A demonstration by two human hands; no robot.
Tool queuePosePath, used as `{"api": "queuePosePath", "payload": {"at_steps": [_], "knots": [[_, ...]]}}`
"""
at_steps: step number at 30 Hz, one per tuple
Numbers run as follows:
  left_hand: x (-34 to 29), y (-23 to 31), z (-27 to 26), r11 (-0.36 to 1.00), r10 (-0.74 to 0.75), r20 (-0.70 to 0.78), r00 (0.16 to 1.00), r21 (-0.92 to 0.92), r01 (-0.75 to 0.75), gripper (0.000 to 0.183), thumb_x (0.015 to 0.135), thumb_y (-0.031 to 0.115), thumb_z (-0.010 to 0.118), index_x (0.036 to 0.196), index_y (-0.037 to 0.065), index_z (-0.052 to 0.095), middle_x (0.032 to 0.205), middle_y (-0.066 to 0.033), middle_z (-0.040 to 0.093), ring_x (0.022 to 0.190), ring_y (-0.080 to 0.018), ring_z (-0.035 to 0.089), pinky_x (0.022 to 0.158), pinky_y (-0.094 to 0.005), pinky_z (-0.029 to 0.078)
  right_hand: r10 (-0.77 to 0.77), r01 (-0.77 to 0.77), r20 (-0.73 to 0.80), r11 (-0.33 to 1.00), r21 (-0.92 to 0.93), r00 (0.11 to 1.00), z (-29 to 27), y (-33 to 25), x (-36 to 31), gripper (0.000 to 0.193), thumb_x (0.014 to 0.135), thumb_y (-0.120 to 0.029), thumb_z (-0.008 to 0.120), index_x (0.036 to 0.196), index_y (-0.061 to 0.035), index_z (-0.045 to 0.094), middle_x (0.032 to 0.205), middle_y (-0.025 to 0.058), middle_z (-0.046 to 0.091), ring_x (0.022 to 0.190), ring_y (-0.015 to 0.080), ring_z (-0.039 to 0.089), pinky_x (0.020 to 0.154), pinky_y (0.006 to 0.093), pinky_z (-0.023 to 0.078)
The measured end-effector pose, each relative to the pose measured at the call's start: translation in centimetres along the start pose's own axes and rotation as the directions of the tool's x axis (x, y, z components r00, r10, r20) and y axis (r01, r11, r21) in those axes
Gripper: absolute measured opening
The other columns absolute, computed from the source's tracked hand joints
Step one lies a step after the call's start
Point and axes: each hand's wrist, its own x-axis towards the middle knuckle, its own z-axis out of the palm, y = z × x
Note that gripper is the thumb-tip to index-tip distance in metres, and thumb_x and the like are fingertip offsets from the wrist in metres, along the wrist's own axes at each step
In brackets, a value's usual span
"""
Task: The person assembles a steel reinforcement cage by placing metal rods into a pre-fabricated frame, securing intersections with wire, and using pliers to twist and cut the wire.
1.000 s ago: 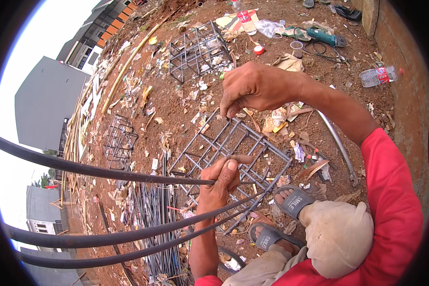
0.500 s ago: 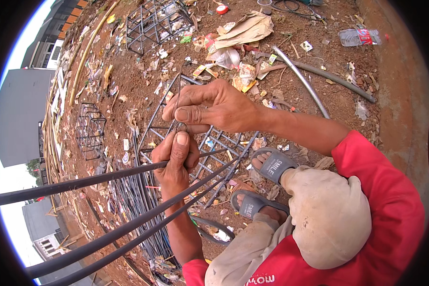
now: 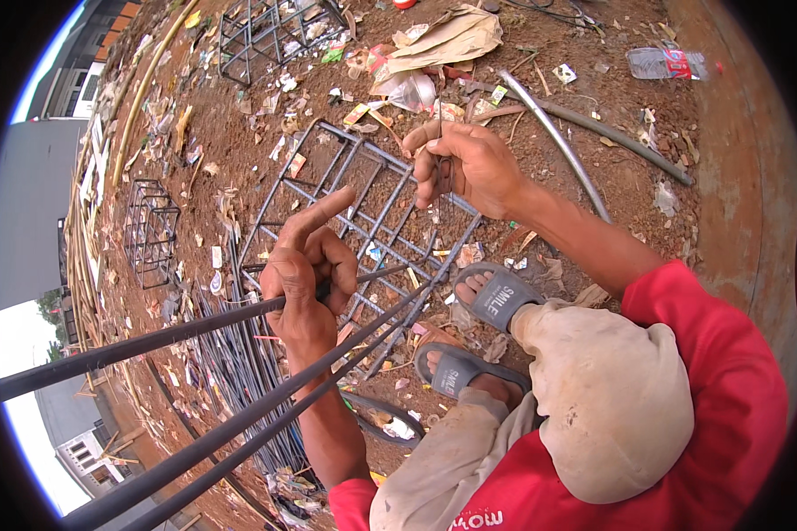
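My left hand point(image 3: 303, 274) curls its lower fingers around a dark steel bar point(image 3: 150, 342) that slopes in from the left; its index finger points outward. Two more dark bars, a middle one point(image 3: 239, 418) and a lower one point(image 3: 239, 456), cross over my left forearm. To the right and a little higher, my right hand point(image 3: 471, 168) has its fingers bent around a thin tie wire point(image 3: 439, 108), which sticks up above them and hangs below. Both hands are apart, above a rebar lattice point(image 3: 283, 183) lying on the ground. The left fingertips are partly hidden.
My sandaled feet stand beside the lattice. A bundle of thin rods point(image 3: 239, 367) lies at left, rebar cages point(image 3: 153, 232) farther off. Litter, brown paper point(image 3: 447, 42), a metal pipe point(image 3: 553, 142) and a plastic bottle point(image 3: 666, 64) lie on the dirt. A concrete strip point(image 3: 735, 177) runs along the right.
My hands were close together at the wire by the bar. The right hand has drawn away to the right with the wire, and the left index finger has stretched out.
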Motion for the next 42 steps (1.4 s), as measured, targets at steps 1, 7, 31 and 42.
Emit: {"api": "queuePosePath", "payload": {"at_steps": [1,7,31,42], "knots": [[0.1,0.0,0.1,1.0,0.006,0.017,1.0,-0.005,-0.006,0.087,0.095,0.072,0.035,0.127,-0.007,0.057,0.057,0.0027,0.046,0.044,-0.0013,0.034,0.04,-0.019,0.02,0.064,-0.064,0.003,0.994,-0.094,0.998,-1.4,0.4,-0.2,0.024,0.098,-0.014,0.047,0.108,0.0037,0.059,0.082,0.0073,0.064,0.065,0.0196,0.064,0.064,0.0342,0.055],[0.1,0.4,0.2,1.0,-0.012,0.03,0.999,0.012,0.011,0.083,0.097,0.069,0.033,0.129,-0.005,0.056,0.059,0.003,0.047,0.045,-0.0013,0.034,0.04,-0.0198,0.02,0.318,-0.101,0.197,0.721,-0.686,0.927,-0.7,4.2,-1.0,0.026,0.088,-0.022,0.07,0.103,-0.0014,0.068,0.076,-0.0002,0.058,0.061,0.0118,0.052,0.058,0.0289,0.045],[-16.8,-15.9,9.5,0.683,0.21,-0.159,0.965,0.73,-0.029,0.073,0.077,0.003,0.074,0.139,-0.006,0.036,0.135,-0.0308,0.043,0.13,-0.0438,0.043,0.11,-0.0498,0.034,0.08,0.609,0.705,0.442,-0.659,0.705,0.7,7.9,1.4,0.02,0.081,-0.02,0.076,0.094,-0.0051,0.072,0.088,0.0091,0.07,0.082,0.0292,0.068,0.068,0.0402,0.05],[-11.4,-19.3,8.7,0.527,-0.125,-0.225,0.966,0.81,0.257,0.03,0.09,0.024,0.067,0.091,-0.005,0.058,0.082,-0.0265,0.061,0.082,-0.0458,0.06,0.072,-0.0535,0.044,0.132,0.649,0.735,0.386,-0.656,0.665,0.7,7.7,2.6,0.019,0.083,-0.028,0.074,0.094,-0.0122,0.073,0.09,0.0049,0.071,0.085,0.0292,0.067,0.068,0.041,0.05]]}}
